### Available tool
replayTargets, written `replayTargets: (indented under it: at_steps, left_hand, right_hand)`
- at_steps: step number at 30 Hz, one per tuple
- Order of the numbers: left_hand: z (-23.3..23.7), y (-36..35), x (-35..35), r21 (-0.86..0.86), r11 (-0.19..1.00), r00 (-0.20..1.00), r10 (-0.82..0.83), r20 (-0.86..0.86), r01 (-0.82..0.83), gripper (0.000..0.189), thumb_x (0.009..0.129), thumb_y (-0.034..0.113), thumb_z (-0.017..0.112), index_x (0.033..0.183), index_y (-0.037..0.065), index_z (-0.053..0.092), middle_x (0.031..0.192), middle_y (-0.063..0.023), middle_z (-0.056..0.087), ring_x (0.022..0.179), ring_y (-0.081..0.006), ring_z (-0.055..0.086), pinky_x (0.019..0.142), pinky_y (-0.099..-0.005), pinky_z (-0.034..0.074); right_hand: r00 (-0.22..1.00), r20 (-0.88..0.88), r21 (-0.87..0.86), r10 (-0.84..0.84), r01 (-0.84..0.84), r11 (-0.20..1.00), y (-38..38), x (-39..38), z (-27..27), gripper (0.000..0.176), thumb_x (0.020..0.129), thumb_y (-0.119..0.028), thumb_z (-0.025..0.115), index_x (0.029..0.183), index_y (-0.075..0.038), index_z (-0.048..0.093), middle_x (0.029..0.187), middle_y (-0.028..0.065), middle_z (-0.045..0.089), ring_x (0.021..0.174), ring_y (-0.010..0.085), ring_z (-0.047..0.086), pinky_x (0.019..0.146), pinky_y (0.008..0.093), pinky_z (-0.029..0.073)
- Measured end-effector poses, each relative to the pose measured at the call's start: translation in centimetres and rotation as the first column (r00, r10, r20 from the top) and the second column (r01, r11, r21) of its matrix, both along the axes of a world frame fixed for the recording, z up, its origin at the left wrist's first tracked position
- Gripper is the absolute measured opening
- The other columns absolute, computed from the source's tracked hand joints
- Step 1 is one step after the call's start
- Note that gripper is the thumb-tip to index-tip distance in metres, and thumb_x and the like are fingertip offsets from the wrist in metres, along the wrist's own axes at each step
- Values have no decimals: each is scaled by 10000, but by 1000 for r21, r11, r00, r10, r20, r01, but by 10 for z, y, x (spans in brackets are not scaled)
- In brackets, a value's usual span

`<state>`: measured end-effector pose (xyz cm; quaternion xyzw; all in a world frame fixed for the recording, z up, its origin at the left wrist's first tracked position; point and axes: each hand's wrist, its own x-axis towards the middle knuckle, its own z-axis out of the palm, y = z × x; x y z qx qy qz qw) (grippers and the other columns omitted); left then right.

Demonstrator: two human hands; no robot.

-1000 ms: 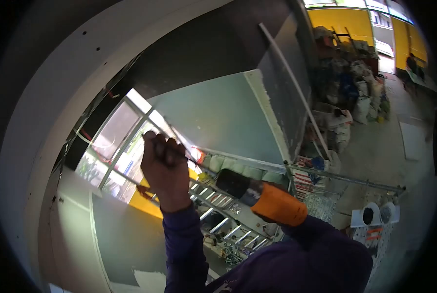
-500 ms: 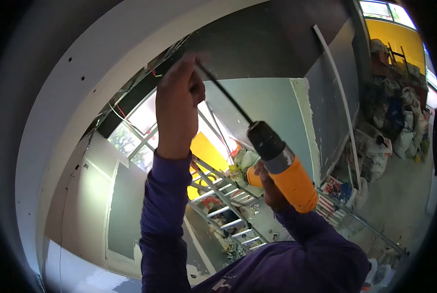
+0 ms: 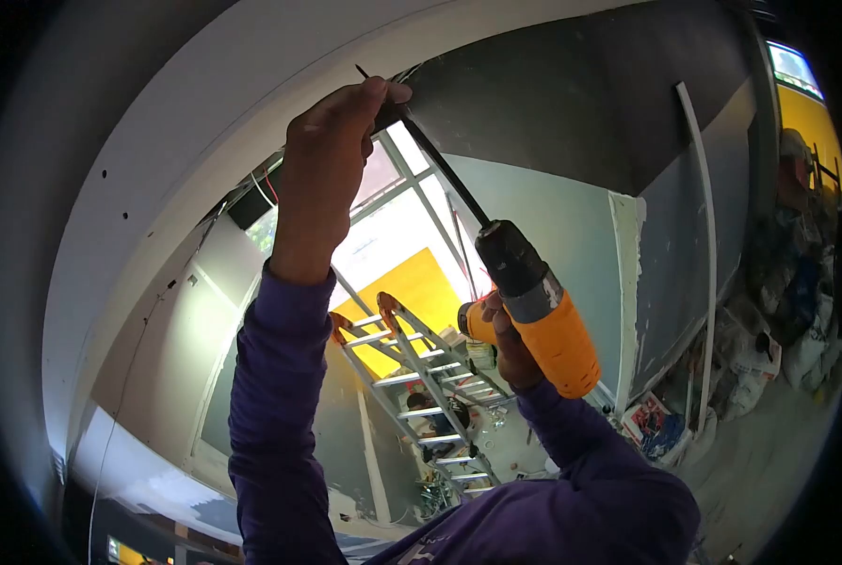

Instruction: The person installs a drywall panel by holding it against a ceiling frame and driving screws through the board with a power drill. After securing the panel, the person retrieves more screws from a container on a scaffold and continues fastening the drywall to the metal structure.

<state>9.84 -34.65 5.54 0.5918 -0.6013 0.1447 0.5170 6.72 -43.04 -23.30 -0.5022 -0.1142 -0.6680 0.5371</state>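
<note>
1. Steadying long bit (image 3: 445,174): left hand (image 3: 331,155) pinches it near the tip, up at curved ceiling board (image 3: 204,122).
2. Right hand (image 3: 508,344) is clenched round orange drill (image 3: 553,330), lower right.
3. Step (judged): tip positioning. Next move needs bit square to board, firm push.

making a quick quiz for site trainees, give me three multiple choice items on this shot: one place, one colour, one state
1. Where is the left hand? A) on a knee B) at the tip of the long bit, by the curved white panel C) in a pocket
2. What colour is the drill body? A) orange B) green C) white
3. How is the right hand and its grip? A) open, empty B) flat on glass C) closed round the drill's handle
Answers: 1 B, it pinches the bit's end beside the panel; 2 A, the casing is orange; 3 C, it wraps the handle.
</note>
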Motion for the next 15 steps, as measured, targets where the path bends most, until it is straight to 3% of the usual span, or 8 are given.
replayTargets:
  at_steps: [1,7,10,11,12,13,14,15]
  left_hand:
    - [1,0,-1,-6,1000,999,19,29,-18,314,955,336,571,953,65,730,584,54,375,544,-51,289,515,-236,240]
    - [6,3,-5,16,997,995,70,69,-71,311,957,328,577,985,57,728,633,25,515,542,-52,312,525,-234,285]
    - [6,4,-5,-40,983,903,182,390,-180,283,964,297,570,1006,61,720,727,5,606,561,-63,368,549,-234,346]
    - [4,6,-3,-26,986,924,162,346,-163,254,977,253,543,1032,66,706,835,-3,661,592,-68,414,570,-233,378]
    - [3,4,-3,-77,974,887,225,404,-212,264,980,258,535,1024,55,698,772,9,595,586,-63,382,558,-229,353]
    - [2,3,-4,-132,957,843,291,453,-260,274,983,262,528,1015,44,690,708,22,530,579,-58,350,546,-225,328]
    - [3,2,-12,-28,991,987,129,92,-127,301,972,295,553,995,28,689,653,52,397,573,-40,284,519,-215,246]
    - [0,-3,-13,-68,991,993,114,16,-113,317,971,310,558,987,23,692,647,79,341,576,-23,253,513,-213,182]
  right_hand:
    - [994,94,18,49,-51,999,-1,4,6,208,964,-247,588,1022,-49,563,895,19,581,772,126,544,746,311,460]
    - [997,71,29,20,-22,999,-2,17,3,171,973,-223,560,1011,-57,568,918,33,582,802,128,545,789,312,457]
    - [992,-90,13,89,-88,996,-10,13,-3,176,966,-227,555,1013,-58,569,935,45,588,828,136,556,786,303,459]
    - [968,-203,-22,148,-155,988,-16,2,5,180,962,-231,554,1016,-59,569,939,49,590,835,138,561,781,297,460]
    - [941,-286,-44,179,-200,979,-16,-4,7,185,959,-234,553,1019,-60,570,942,53,593,842,140,567,775,292,462]
    - [960,-256,-129,112,-149,980,-20,2,4,183,956,-229,554,1028,-61,569,936,51,594,834,136,569,764,288,465]
    - [972,-226,-221,57,-108,969,-22,11,4,183,954,-225,555,1037,-63,569,929,49,596,826,131,571,752,284,468]
    - [983,-175,-227,57,-97,969,-22,22,0,178,949,-212,562,1046,-62,567,919,44,597,817,129,574,739,282,471]
